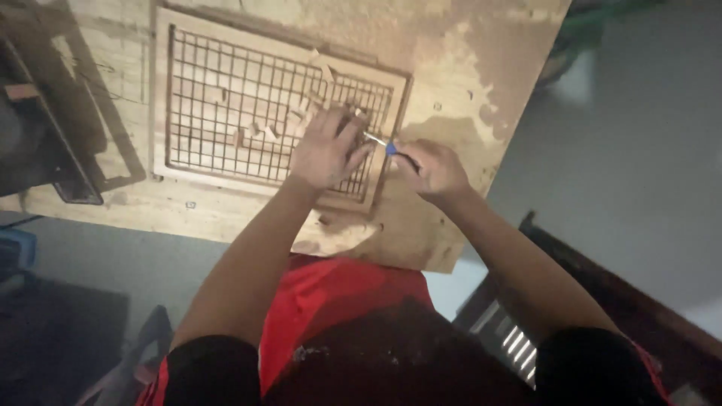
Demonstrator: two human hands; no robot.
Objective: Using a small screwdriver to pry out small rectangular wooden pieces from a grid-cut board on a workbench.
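Observation:
A wooden frame with a lattice grid lies flat on a worn plywood worktop. My left hand rests palm down on the grid's right part, fingers spread beside several small loose wooden pieces. My right hand grips a thin tool with a blue handle; its metal tip points left to the grid next to my left fingers. Both forearms reach up from the bottom of the view.
A dark metal object sits on the worktop's left end. The board's right edge drops to a grey floor. A dark wooden piece of furniture stands at lower right. My red garment fills the bottom centre.

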